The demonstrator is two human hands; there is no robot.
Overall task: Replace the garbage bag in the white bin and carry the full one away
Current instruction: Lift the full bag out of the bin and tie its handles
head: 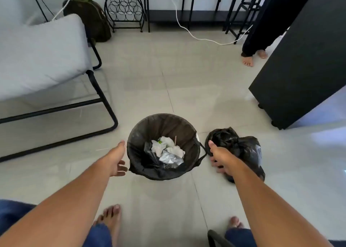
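The white bin [197,135] stands on the floor in the middle, almost wholly covered by its black garbage bag liner [161,127]. Crumpled tissues and a silver wrapper [168,151] lie inside it. My left hand [117,159] is at the bin's left side, fingers apart, close to the liner's edge. At the right side is my right hand [220,158], thumb and fingers spread, with the liner's handle loop [202,149] reaching to its palm. A loose crumpled black bag [243,147] lies on the floor right behind that hand.
A grey cushioned chair [41,59] on a black frame stands to the left. A black cabinet [303,69] is at the right, with another person's bare feet [251,58] beside it. A white cable [202,38] trails over the tiles. My own feet [110,218] are below.
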